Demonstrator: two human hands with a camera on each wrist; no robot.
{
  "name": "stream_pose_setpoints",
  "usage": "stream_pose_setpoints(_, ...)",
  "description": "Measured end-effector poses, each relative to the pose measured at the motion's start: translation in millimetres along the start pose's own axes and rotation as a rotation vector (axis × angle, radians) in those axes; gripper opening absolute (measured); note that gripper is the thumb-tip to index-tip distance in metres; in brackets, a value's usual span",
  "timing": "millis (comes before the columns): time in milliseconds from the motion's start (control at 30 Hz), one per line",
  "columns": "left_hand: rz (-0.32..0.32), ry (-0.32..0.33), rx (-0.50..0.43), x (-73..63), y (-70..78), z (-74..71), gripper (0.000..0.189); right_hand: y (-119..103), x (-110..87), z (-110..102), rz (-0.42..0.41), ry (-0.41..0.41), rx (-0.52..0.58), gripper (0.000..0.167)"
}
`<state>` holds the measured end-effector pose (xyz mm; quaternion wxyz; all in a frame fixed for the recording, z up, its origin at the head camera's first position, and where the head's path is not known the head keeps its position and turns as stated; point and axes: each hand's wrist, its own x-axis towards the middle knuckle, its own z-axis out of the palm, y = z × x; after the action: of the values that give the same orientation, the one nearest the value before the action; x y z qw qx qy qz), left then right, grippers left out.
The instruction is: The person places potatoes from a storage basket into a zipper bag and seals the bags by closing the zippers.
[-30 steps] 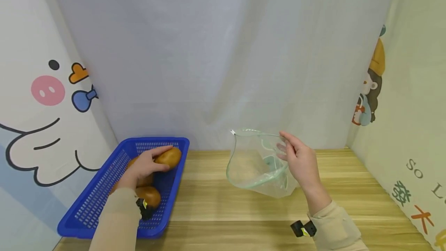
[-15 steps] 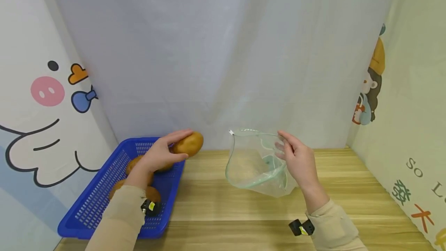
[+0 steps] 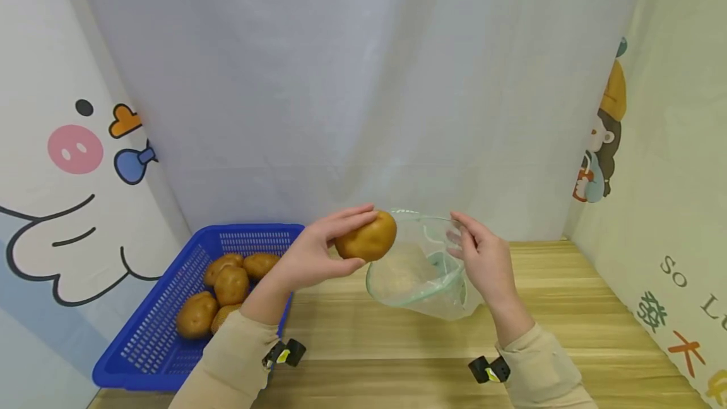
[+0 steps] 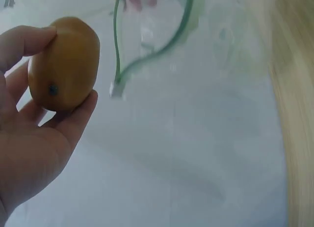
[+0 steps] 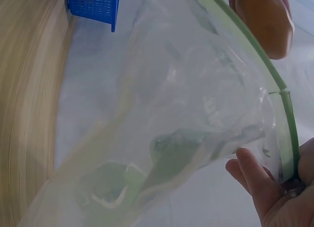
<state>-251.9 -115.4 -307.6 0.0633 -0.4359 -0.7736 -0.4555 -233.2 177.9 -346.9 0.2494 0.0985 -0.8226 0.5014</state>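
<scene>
In the head view my left hand [image 3: 309, 254] grips a brown potato [image 3: 368, 237] between thumb and fingers, in the air at the left side of the bag's mouth. The left wrist view shows the same potato [image 4: 65, 65] with a dark spot near its lower end. My right hand [image 3: 485, 260] pinches the rim of a clear zip bag [image 3: 417, 298] with a green edge. Its mouth gapes toward the left hand. In the right wrist view the bag [image 5: 196, 89] hangs from the fingers, with green printed patches on its film.
A blue plastic basket [image 3: 142, 346] stands at the left of the wooden table [image 3: 363, 346], holding several potatoes [image 3: 231, 284]. A pale curtain [image 3: 363, 81] closes off the back. Printed panels stand on the left and right.
The left hand has lifted the potato out of the basket and carried it right, up to the bag. The right hand and the bag have hardly moved.
</scene>
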Motion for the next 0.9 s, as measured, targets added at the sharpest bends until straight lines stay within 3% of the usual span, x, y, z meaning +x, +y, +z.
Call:
stream_pose_setpoints(167,0.055,0.011,0.068,10.0,9.7,27.9,0.066,-1.6,0.0,0.8,0.0,-0.003,0.014,0.034)
stream_pose_setpoints(467,0.107,0.001,0.141,22.4,5.8,71.6,0.067,-3.6,-0.5,0.3,-0.017,0.0,0.016,0.034)
stream_pose_setpoints(667,0.129,0.022,0.236,26.1,3.0,85.0,0.067,-5.4,-1.0,-1.2,-0.042,0.012,0.023,0.034)
stream_pose_setpoints(900,0.121,0.025,0.296,26.8,0.1,90.8,0.065,-6.6,-0.2,-2.0,-0.063,0.033,0.028,0.034)
